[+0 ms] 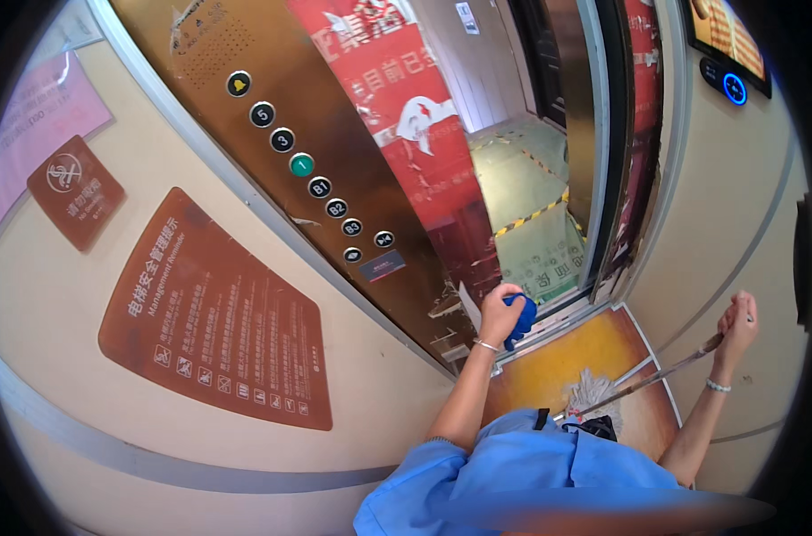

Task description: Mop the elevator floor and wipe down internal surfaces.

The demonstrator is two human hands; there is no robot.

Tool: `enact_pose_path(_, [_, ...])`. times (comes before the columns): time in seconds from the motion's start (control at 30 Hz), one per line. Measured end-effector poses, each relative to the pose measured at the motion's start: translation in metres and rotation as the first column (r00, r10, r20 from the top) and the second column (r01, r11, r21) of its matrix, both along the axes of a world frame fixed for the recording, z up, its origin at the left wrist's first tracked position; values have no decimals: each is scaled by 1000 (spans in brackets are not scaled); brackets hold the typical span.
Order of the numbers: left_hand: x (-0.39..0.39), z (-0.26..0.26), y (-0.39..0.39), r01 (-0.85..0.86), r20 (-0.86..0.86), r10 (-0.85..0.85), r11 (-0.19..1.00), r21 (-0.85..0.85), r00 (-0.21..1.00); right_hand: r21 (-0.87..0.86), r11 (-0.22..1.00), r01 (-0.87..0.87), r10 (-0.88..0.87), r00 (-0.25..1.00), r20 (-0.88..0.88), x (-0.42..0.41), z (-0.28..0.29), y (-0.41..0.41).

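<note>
Bunched in my left hand (498,320) is a blue cloth (523,320), held in front of the torn red poster by the lift doorway. My right hand (737,323) is closed around the upper end of a mop handle (677,368), near the right wall. The handle slants down to the left, towards a grey string mop head (595,395) on the yellow-brown lift floor (546,375). Part of the mop is hidden behind my blue shirt (513,455) and a small black item at my front.
A brass button panel (372,167) stands on the left, its button for floor 1 (302,165) lit green. The lift door is open onto a green-covered landing (526,181) with yellow-black tape (533,218). A screen (731,40) hangs on the right wall; brown signs (225,321) cover the left.
</note>
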State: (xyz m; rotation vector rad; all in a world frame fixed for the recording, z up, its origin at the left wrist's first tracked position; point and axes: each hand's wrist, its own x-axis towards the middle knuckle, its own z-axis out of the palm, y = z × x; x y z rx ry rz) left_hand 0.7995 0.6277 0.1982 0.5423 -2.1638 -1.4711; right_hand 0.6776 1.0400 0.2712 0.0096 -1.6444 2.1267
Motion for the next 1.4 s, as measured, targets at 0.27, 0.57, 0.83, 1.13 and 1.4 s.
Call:
enact_pose_path(0.27, [37, 154, -64, -601, -594, 268, 642, -476, 758, 92, 981, -169, 172, 985, -20, 24, 16, -62])
enact_pose_path(0.57, [48, 235, -86, -715, -743, 236, 555, -426, 626, 65, 991, -119, 123, 990, -68, 52, 15, -55])
enact_pose_path(0.83, [52, 230, -122, -703, -789, 220, 626, -338, 574, 64, 998, -15, 21, 997, -80, 92, 15, -70])
enact_pose_path(1.13, [50, 223, -143, -690, -814, 203, 661, -296, 544, 88, 994, 61, -53, 994, -93, 107, 14, -85])
enact_pose_path(1.4, [32, 178, -153, -575, -695, 197, 733, -363, 691, 108, 994, 31, -20, 995, -97, 98, 16, -103])
